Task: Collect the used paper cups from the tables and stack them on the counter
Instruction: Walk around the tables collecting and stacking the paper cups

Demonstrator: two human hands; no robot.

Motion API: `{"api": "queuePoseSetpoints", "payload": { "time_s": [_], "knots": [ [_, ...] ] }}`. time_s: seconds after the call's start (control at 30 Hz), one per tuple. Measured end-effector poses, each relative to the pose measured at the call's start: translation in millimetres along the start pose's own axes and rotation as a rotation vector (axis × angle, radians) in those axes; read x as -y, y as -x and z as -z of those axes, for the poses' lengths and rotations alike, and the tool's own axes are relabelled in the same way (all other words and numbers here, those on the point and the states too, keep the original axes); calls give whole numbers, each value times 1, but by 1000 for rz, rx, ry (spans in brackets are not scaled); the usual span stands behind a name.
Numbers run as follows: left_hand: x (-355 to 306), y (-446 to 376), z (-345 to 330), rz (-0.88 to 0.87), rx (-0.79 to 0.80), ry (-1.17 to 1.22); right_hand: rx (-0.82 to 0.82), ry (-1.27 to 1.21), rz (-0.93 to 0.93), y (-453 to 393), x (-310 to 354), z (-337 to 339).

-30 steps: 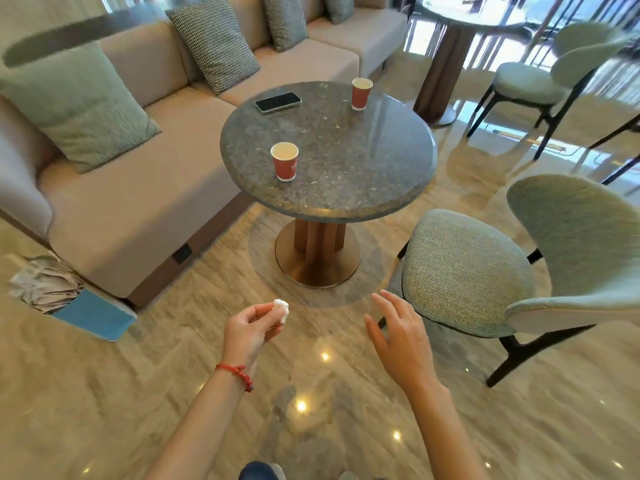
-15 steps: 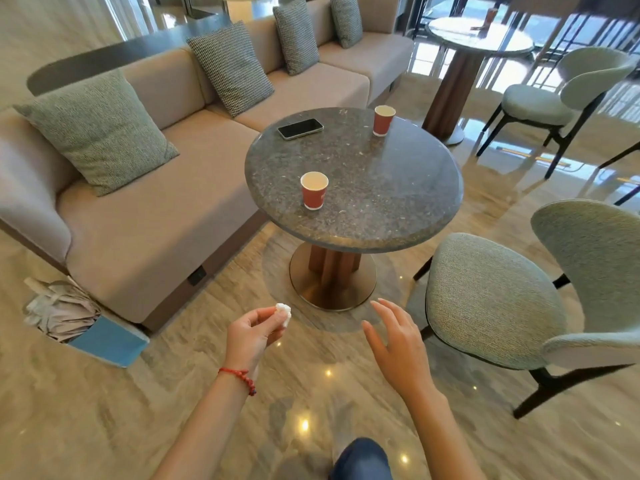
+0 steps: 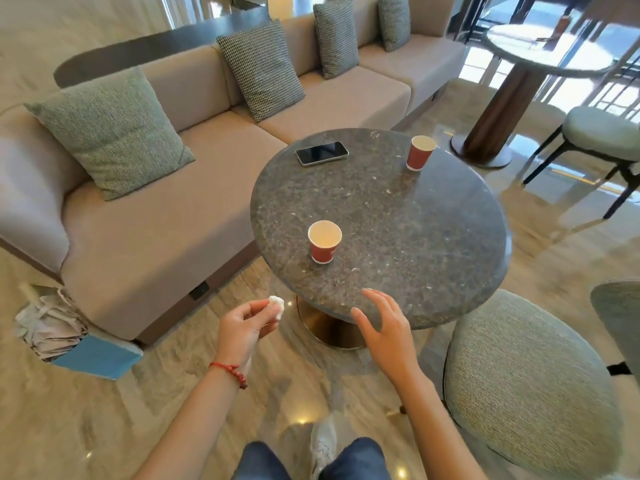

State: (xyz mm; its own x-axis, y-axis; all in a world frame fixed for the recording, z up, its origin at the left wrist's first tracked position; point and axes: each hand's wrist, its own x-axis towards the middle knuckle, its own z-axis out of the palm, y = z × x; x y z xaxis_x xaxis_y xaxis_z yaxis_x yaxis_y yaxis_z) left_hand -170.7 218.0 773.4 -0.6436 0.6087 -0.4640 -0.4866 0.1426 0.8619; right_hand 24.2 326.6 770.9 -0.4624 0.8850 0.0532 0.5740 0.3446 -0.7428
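Two red paper cups stand upright on a round dark stone table (image 3: 433, 244). The near cup (image 3: 324, 241) is towards the table's left front; the far cup (image 3: 420, 153) stands near the back edge. My left hand (image 3: 244, 327) pinches a small white wad of paper (image 3: 277, 304) below the table's front left edge. Over the table's near edge hovers my right hand (image 3: 384, 327), fingers spread and holding nothing, well short of the near cup.
A black phone (image 3: 322, 153) lies at the table's back left. A beige sofa (image 3: 156, 230) with cushions runs along the left. A green chair (image 3: 526, 375) stands close on the right. A blue bin (image 3: 69, 337) of papers sits at left. Another table (image 3: 540, 50) stands behind.
I have walked closer to the table. My right hand has risen to the table's near edge. My left hand still pinches the white wad.
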Motion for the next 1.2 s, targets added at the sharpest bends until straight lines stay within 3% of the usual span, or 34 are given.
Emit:
{"api": "queuePoseSetpoints", "payload": {
  "time_s": [0.27, 0.67, 0.97, 1.2],
  "knots": [
    [-16, -63, -20, 42, -37, -11, 44, -141, -156, -78, -16, -33],
    [-23, -155, -18, 162, 55, -160, -1, -316, -346, -151, -20, -107],
    [-22, -181, -18, 217, 66, -227, -140, -377, -384, -162, -19, -129],
    [-29, -187, -36, 219, 137, -252, -46, -435, -405, -159, -11, -113]
  ]
}}
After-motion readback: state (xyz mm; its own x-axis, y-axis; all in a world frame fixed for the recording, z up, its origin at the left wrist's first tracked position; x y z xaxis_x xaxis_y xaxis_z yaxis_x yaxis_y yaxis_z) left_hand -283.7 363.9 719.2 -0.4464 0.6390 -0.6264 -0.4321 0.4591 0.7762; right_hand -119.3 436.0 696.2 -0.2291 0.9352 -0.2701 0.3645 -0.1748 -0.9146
